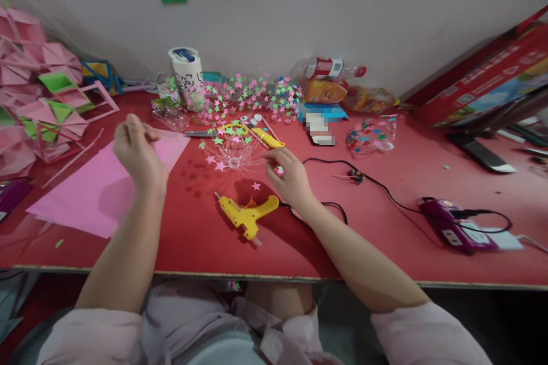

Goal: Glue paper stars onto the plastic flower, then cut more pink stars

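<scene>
My left hand (136,151) hovers over the corner of a pink paper sheet (103,188), fingers pinched together; whether it holds anything I cannot tell. My right hand (289,174) rests on the red table (385,228) with its fingers curled around a small paper star. A clear plastic bowl-shaped piece (233,154) with stars stuck on thin spokes sits between the hands. A yellow glue gun (247,214) lies just in front of the right hand. One loose pink star (256,186) lies beside it.
A heap of pink and green stars (248,97), a white tub (187,75), scissors and a yellow knife (265,137) lie behind. Folded pink paper shapes (38,85) pile at left. A black cord (385,191) runs to a purple power strip (456,225). A red box (483,77) leans at right.
</scene>
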A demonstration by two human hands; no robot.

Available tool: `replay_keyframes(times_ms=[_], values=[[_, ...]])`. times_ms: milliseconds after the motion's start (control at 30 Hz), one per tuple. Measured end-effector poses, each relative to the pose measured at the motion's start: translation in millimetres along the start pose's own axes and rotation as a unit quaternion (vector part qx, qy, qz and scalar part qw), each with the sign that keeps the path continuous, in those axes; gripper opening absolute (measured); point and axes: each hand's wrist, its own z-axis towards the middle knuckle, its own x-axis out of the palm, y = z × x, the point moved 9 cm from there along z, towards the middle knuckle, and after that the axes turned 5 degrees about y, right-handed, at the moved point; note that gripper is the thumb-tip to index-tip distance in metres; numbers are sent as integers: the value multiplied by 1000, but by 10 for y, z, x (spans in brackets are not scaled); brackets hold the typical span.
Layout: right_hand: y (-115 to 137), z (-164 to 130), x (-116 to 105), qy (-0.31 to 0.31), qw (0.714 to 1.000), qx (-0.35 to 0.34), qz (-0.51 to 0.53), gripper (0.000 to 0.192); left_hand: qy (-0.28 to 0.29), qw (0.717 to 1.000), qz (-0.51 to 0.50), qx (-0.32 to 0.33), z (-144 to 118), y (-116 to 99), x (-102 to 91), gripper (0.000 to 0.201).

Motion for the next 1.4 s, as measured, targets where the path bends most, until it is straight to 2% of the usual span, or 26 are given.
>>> replay_keyframes(times_ms=[133, 200, 267, 300, 400, 467, 633, 667, 700, 767, 833, 867, 900, 1000, 1100, 1400], values=[[-2, 0, -5, -1, 1000, 0, -1, 16, -132, 990, 1, -42, 200, 65, -342, 28], [2, 0, -2, -1, 1000, -1, 1, 16, -160, 985, 6, -61, 237, 111, -415, 22], [9, -3, 10, 2, 1000, -1, 2, 16, -110, 992, 20, -66, 241, 139, -320, 27], [14, -6, 20, 5, 1000, 1, 3, 17, -63, 996, 30, -63, 220, 146, -218, 24], [40, -18, 46, 15, 1000, 5, 8, 17, 46, 996, 32, -66, 37, 164, 67, 17], [52, -16, 23, 14, 1000, 12, 17, 18, 88, 994, 45, -57, -107, 131, 200, 16], [-94, 46, -329, -58, 995, 80, 0, 19, 174, 976, 123, -34, -345, 39, 395, 20], [-145, 64, -381, -55, 994, 97, -14, 17, 183, 974, 133, -29, -365, 28, 408, 23], [-195, 85, -380, -25, 993, 112, -28, 16, 185, 973, 137, -18, -372, 13, 408, 26], [-289, 86, -197, 110, 983, 138, -56, 12, 175, 975, 135, 11, -363, -19, 390, 27], [-345, -4, 55, 242, 954, 153, -92, 9, 156, 979, 120, 46, -338, -42, 357, 17], [-361, -53, 152, 278, 941, 160, -108, 9, 151, 980, 112, 58, -325, -38, 348, 10], [-354, -92, 244, 301, 933, 158, -117, 9, 149, 981, 104, 67, -314, -30, 341, 11], [-346, -163, 448, 317, 925, 166, -131, 10, 161, 979, 104, 67, -292, 42, 350, 27], [-385, -203, 552, 313, 922, 194, -122, 14, 165, 978, 118, 52, -288, 107, 350, 22], [-322, -170, 562, 312, 927, 162, -133, 4, 170, 980, 100, 34, -357, 88, 398, 15]])
